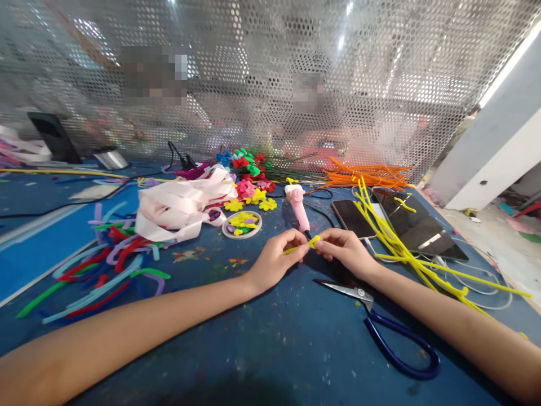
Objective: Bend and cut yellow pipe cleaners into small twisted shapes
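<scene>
A short yellow pipe cleaner [314, 242] is pinched between the fingertips of both hands, with a small bend at its top. My left hand [276, 256] is closed on its left part, and my right hand [344, 251] grips near the bent end. Just behind the hands a pink glue gun [297, 207] stands with its black cord. Below my right hand lie scissors [382, 327] with dark blue handles, their blades pointing left. Long yellow pipe cleaners [401, 248] are spread to the right of my right hand.
Pink ribbon [173, 208], cut coloured pipe cleaners [105, 270] and a round dish [242, 235] of small pieces are on the left. Yellow flowers [256, 197] lie behind. A phone [353, 219], a tablet [422, 225] and orange pipe cleaners [367, 175] sit right, before a perforated metal screen [253, 73].
</scene>
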